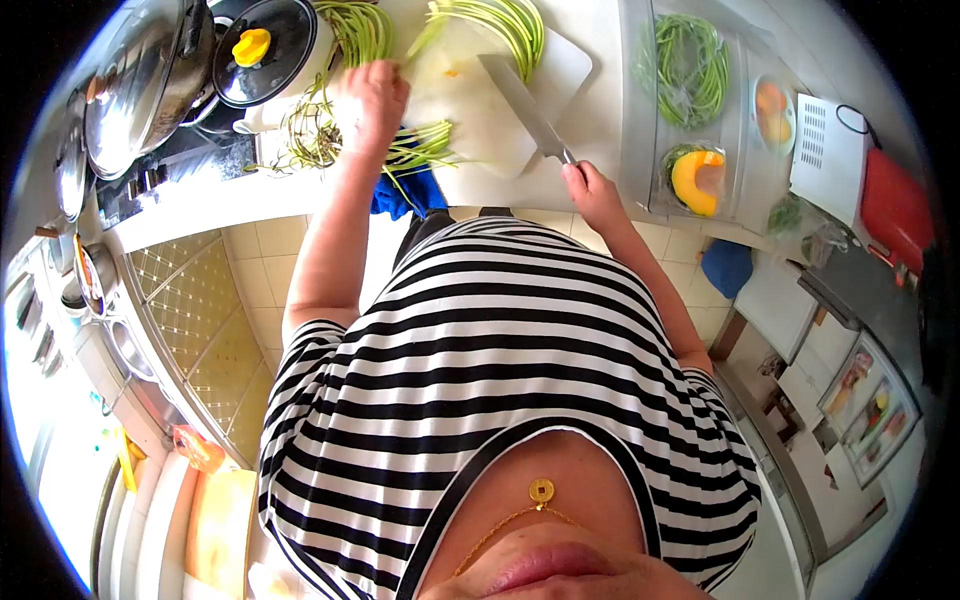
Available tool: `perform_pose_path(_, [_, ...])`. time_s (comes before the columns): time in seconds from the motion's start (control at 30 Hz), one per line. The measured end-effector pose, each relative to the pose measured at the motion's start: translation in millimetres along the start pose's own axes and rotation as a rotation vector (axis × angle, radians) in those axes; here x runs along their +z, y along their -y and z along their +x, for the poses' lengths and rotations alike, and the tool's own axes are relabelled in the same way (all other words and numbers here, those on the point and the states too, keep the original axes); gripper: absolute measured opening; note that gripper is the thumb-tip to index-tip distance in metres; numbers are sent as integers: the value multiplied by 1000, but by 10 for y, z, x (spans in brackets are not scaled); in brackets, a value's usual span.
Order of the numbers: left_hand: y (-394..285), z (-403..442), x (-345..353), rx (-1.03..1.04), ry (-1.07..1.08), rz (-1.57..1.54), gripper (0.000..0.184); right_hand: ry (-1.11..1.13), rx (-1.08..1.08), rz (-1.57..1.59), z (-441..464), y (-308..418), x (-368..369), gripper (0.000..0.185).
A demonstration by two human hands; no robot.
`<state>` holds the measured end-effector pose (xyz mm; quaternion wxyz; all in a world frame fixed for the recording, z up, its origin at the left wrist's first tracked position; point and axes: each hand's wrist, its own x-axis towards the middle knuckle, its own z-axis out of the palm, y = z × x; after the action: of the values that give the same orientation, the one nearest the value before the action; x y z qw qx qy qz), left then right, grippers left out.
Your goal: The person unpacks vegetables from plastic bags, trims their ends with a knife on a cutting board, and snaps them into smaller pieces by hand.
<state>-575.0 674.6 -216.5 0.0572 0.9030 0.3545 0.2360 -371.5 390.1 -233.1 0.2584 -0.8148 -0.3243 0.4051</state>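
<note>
My right hand (595, 195) grips the handle of a kitchen knife (525, 108). The broad blade lies over the right part of a white cutting board (565, 85), pointing up and left. My left hand (372, 108) is closed, to the left of the board; whatever its fingers hold is hidden. Just beyond it lies a bunch of thin green stalks (358, 32), and another bunch (505, 28) rests on the board's far side. Loose stalks with thin tips (312, 130) are heaped left of my wrist. More stalks (425, 148) lie at the near edge.
A black lid with a yellow knob (252, 48) and a large pan with a glass lid (135, 90) stand at the stove, left. To the right are bagged green stalks (690, 70), a pumpkin piece (697, 182) and a bowl (773, 112). A blue cloth (408, 190) hangs at the counter edge.
</note>
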Motion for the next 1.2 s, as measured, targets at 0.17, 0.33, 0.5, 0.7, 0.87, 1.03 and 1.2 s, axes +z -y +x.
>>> perform_pose_path(0.17, [-333, -391, 371, 146, 152, -109, 11, -30, 90, 98, -10, -52, -34, 37])
perform_pose_path(0.33, [-305, -583, 475, 162, 130, -106, 24, -110, 103, 134, -126, -217, -94, 36])
perform_pose_path(0.5, [-334, -785, 87, 202, 124, -131, 23, -99, 60, 148, -308, -196, -156, 34])
perform_pose_path(0.7, [-239, -1096, 46, 151, 209, -242, 7, -7, -33, -46, -462, 74, -185, 32])
perform_pose_path(0.87, [-96, -704, 125, 80, 154, -67, 13, -19, -62, -33, -463, 79, -120, 33])
perform_pose_path(1.03, [34, -535, 252, 33, 169, -95, 12, -42, 25, 39, -484, 34, -128, 34])
perform_pose_path(1.2, [48, -392, 380, -108, 269, -319, 15, -51, 33, 82, -521, 41, -83, 34])
